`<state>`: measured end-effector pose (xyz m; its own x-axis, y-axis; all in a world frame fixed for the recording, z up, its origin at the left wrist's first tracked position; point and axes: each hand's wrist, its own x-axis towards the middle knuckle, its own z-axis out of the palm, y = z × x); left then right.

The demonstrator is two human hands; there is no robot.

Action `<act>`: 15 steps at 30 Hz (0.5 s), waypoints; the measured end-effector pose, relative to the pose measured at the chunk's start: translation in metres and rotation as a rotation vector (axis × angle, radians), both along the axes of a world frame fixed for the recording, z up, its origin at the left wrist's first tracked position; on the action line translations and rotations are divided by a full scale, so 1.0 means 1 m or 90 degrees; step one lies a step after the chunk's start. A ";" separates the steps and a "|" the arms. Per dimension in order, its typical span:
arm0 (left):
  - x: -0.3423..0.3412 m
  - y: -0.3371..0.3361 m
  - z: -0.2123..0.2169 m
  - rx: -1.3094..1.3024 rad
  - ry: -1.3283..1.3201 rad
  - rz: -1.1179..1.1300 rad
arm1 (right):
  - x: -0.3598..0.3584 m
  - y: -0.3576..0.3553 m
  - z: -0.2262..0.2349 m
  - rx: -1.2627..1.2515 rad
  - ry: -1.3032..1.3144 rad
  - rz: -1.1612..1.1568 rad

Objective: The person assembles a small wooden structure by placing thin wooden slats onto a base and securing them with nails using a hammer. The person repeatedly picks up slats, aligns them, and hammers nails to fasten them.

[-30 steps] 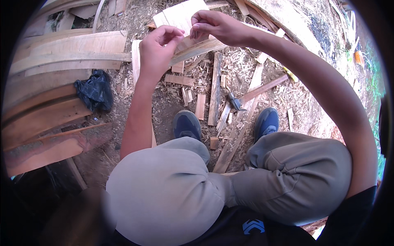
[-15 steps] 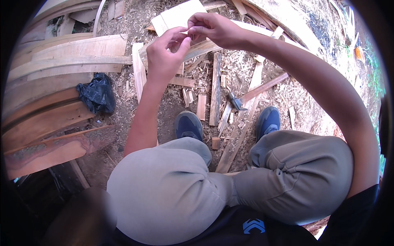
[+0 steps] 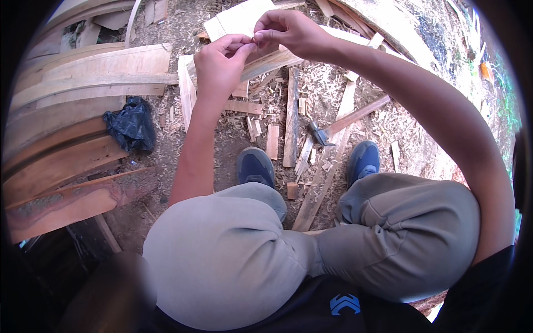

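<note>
At the top middle, my left hand (image 3: 221,62) and my right hand (image 3: 294,38) meet fingertip to fingertip. Each has thumb and fingers pinched together, and whatever lies between them is too small to make out. Just beneath the hands runs a wooden beam (image 3: 272,65), partly covered by them. Behind them lies a pale flat board (image 3: 236,21). On the ground between the beam and my feet rests a hammer (image 3: 355,117) with a wooden handle and a dark metal head; neither hand touches it.
Wood shavings and several offcuts (image 3: 290,119) litter the ground around my blue shoes (image 3: 363,161). Large planks (image 3: 111,72) are piled on the left, with a crumpled black plastic bag (image 3: 131,125) on them. A long narrow strip of wood (image 3: 317,197) lies between my feet.
The left hand has shifted slightly left, and its thumb and fingers have drawn closer together. My right hand stays nearly in place, fingertips still meeting the left's.
</note>
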<state>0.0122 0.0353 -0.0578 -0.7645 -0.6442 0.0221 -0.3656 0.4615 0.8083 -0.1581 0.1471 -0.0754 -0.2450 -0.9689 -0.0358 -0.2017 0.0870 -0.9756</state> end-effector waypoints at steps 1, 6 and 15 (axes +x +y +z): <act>-0.001 -0.001 -0.002 -0.009 0.012 0.004 | 0.000 0.001 0.000 -0.010 -0.024 -0.013; 0.001 -0.001 -0.012 -0.032 0.032 -0.013 | 0.005 0.029 0.012 -0.062 0.039 -0.111; -0.001 0.002 -0.019 -0.078 0.047 -0.027 | 0.022 0.099 -0.054 0.425 0.129 0.071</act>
<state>0.0114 0.0374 -0.0772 -0.7845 -0.6001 0.1561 -0.2849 0.5725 0.7689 -0.1359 0.2458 -0.1294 -0.2103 -0.7759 -0.5947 -0.4165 0.6215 -0.6636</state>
